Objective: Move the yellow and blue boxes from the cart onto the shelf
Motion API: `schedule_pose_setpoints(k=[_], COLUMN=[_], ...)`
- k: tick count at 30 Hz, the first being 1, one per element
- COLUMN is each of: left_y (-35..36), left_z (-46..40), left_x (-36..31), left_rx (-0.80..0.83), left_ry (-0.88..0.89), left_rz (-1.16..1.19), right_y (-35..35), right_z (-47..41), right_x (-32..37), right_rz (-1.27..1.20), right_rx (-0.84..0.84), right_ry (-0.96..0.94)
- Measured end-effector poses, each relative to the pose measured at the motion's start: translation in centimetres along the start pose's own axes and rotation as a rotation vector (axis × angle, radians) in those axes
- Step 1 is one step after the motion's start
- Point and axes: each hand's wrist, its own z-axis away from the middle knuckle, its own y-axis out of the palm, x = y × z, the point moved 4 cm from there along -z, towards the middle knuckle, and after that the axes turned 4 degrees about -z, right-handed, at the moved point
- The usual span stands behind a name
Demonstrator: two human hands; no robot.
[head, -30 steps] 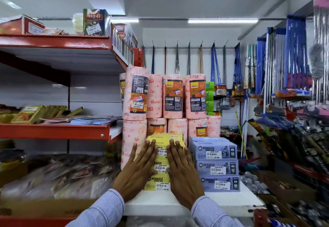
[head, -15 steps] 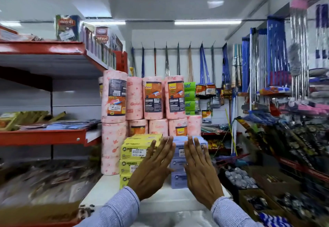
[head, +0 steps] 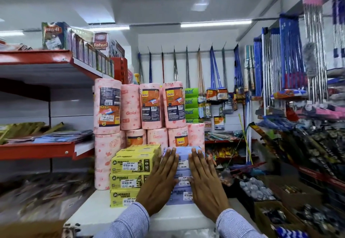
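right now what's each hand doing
left hand: open, flat against the blue boxes, holding nothing
right hand: open, flat against the same stack

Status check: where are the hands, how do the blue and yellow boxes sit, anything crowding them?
Left hand and right hand flat on blue stack, open. Yellow stack beside it, untouched. Pink towel rolls packed close behind.

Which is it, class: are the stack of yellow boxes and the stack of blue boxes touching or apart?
Cannot tell. In the head view the left hand covers the seam between the yellow boxes and the blue boxes, so neither contact nor gap shows.
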Motion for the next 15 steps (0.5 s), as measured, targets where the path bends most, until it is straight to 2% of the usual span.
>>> schedule_pose_setpoints(k=[11, 13, 15], left_y=[-1.8, -3.8, -6.3], left_z=[0.3, 0.5, 0.5], left_x=[-0.3, -0.4, -0.1], left_rx=[0.015, -0.005, -0.065], left_ry=[-0.009, -0.049, -0.087], left_rz=[-0.039, -0.016, -0.002], right_y=[-1.8, -4.5, -8.1], right_z=[0.1, 0.0, 0.1], right_x=[0.6, 1.7, 2.6], right_rz=[0.005, -0.061, -0.162], right_rx=[-0.035, -0.092, -0.223], right_ry=[0.021, 0.014, 0.048])
